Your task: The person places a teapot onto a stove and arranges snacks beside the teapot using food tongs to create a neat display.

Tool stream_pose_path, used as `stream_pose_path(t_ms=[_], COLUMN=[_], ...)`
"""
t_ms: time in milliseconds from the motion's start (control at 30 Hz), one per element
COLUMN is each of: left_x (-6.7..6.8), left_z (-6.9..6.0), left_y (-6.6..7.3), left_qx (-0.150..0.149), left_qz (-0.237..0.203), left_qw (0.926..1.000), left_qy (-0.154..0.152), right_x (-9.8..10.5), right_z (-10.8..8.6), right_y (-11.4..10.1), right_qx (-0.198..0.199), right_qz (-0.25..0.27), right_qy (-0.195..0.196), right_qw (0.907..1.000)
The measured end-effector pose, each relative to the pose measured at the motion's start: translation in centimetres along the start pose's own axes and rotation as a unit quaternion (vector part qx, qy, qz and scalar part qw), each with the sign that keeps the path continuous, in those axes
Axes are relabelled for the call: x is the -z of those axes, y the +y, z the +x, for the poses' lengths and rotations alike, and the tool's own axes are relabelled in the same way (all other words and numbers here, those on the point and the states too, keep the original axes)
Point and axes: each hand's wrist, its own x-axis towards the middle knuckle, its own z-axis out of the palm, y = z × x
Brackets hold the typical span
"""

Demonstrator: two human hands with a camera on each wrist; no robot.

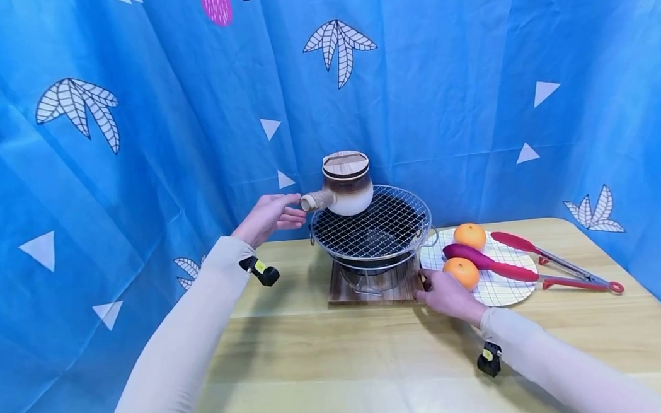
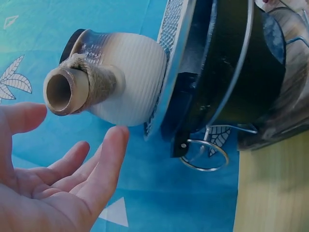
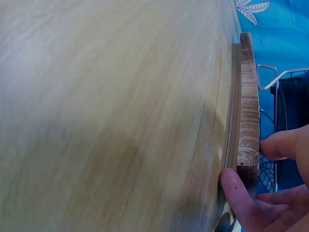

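Note:
A white and brown pot [image 1: 349,189] with a wooden lid stands on the round wire grill [image 1: 372,223], its rope-wrapped handle [image 2: 99,88] pointing left. Beside that handle is my left hand [image 1: 274,216], fingers spread and slightly bent; in the left wrist view the hand [image 2: 63,179] shows a gap to the handle. Under the black grill bowl [image 2: 236,67] lies a wooden board [image 1: 370,294]. My right hand [image 1: 446,295] holds the board's front right corner; in the right wrist view, fingertips of the hand [image 3: 275,193] lie on two sides of the board [image 3: 249,111].
Right of the grill, a round checked plate [image 1: 503,292] bears two oranges [image 1: 470,237] [image 1: 461,273]. Red-tipped tongs [image 1: 573,279] lie across the plate and reach onto the table [image 1: 328,358]. A blue patterned curtain [image 1: 443,98] hangs behind and at both sides.

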Motion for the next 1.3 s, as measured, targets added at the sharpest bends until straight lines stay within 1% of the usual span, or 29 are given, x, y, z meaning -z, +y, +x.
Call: stream_pose_path(t_ms=[100,167,300,433,533,600,700,800,967,1033,1133,1300], left_x=[0.3,0.3,0.2,0.0,-0.2,-0.4,-0.8,-1.2,-1.7,-1.9,-2.4,-3.4], left_z=[-0.6,-1.1,-2.0,-2.7,-3.1,-3.4,-3.8,-3.9,-3.7,-3.7,-3.7,-4.0], left_y=[-0.1,-0.6,-1.8,-3.1,-4.1,-4.7,-5.8,-7.1,-9.4,-10.2,-11.1,-12.0], left_qx=[-0.003,-0.004,-0.020,-0.030,-0.030,-0.028,-0.027,-0.025,-0.024,-0.023,-0.022,-0.017], left_qz=[0.015,0.022,0.022,0.010,0.005,0.005,0.014,0.015,0.007,0.012,0.024,0.048], left_qw=[0.9998,0.9996,0.9985,0.9972,0.9966,0.9965,0.9962,0.9958,0.9956,0.9955,0.9954,0.9938], left_qy=[0.011,0.020,0.045,0.068,0.076,0.078,0.082,0.087,0.091,0.091,0.090,0.099], right_x=[0.2,0.3,0.3,0.3,0.2,0.2,0.2,0.3,0.3,0.3,0.3,0.2], right_z=[0.2,0.2,0.1,0.2,0.2,0.1,0.0,0.0,0.1,0.1,0.1,0.2], right_y=[-0.2,-0.3,-0.3,-0.2,-0.1,-0.2,-0.2,-0.2,-0.1,-0.1,0.0,0.0], right_qx=[-0.001,-0.007,-0.010,0.000,0.004,0.001,0.002,0.000,-0.002,-0.001,0.001,0.002], right_qz=[0.002,0.003,-0.001,-0.013,-0.015,-0.010,-0.007,-0.007,-0.008,-0.007,-0.006,-0.001], right_qy=[0.000,-0.002,-0.001,0.000,-0.002,-0.004,-0.005,-0.003,-0.003,-0.002,-0.002,-0.001], right_qw=[1.0000,1.0000,1.0000,0.9999,0.9999,0.9999,1.0000,1.0000,1.0000,1.0000,1.0000,1.0000])
